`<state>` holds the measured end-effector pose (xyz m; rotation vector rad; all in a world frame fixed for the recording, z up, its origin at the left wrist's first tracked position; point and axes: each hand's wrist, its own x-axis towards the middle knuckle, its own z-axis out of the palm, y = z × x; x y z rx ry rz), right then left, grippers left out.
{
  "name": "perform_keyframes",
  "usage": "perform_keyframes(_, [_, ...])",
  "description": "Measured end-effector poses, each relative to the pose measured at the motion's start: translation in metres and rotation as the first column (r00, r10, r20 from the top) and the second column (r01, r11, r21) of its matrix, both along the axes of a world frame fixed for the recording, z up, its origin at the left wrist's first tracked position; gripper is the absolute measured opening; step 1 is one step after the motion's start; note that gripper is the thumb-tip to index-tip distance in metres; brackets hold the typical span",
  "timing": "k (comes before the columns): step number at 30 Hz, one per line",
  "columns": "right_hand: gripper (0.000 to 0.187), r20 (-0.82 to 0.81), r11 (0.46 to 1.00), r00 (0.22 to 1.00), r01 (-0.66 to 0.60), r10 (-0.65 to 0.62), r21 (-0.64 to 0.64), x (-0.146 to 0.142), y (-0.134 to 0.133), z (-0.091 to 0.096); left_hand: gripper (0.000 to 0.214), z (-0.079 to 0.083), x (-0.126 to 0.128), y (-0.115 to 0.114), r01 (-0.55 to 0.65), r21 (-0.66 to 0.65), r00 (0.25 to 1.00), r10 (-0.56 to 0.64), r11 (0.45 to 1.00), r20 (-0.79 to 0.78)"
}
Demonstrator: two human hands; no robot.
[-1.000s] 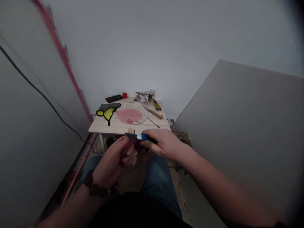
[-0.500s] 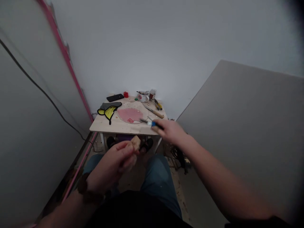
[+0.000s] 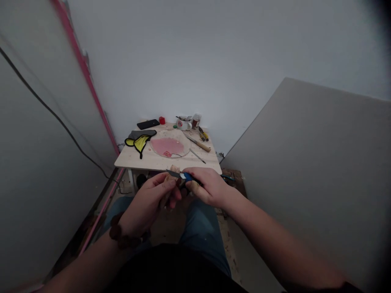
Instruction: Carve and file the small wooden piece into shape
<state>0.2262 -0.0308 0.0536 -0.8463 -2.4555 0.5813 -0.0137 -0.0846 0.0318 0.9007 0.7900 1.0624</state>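
Note:
Low in the middle, just before the table's front edge, my left hand (image 3: 155,193) is closed around a small piece of wood (image 3: 174,168); its upper end shows above the fingers. My right hand (image 3: 207,185) grips a utility knife (image 3: 187,176) by its blue and black handle. The dark blade points left and lies across the wood, seemingly against it. Fingers hide the wood's lower part and most of the handle.
On the small table (image 3: 134,162) are a round pink-centred mat (image 3: 166,145), a yellow and grey cloth (image 3: 140,142), a phone (image 3: 148,124), a mug (image 3: 183,124), a jar (image 3: 196,121), a wooden-handled tool (image 3: 201,145), a thin rod (image 3: 198,156) and yellow-handled pliers (image 3: 203,134).
My right hand has brought the knife down and left from over the table's right side to the wood. My left hand still holds the wood, its grip turned slightly.

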Motion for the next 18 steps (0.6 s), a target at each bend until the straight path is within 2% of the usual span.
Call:
perform_keyframes(3, [0.042,0.007,0.999,1.0,0.006,-0.007,0.042,0.001,0.004,0.0,0.032,0.004,0.002,-0.003,-0.01,-0.011,1.0,0.01,1.0,0.002])
perform_keyframes(7, [0.043,0.02,0.999,1.0,-0.002,0.001,0.038,0.001,0.005,0.003,0.043,0.011,0.007,-0.005,-0.005,-0.027,0.999,0.006,1.0,0.053])
perform_keyframes(12, [0.041,0.045,0.999,0.999,-0.009,0.008,0.035,0.001,0.005,0.004,0.043,0.007,0.009,-0.004,0.046,-0.055,0.99,-0.038,0.997,0.133])
perform_keyframes(18, [0.04,0.013,0.98,1.0,-0.023,0.02,0.2,0.006,0.018,-0.018,0.037,-0.001,0.009,-0.007,0.099,-0.125,0.978,-0.074,0.987,0.194])
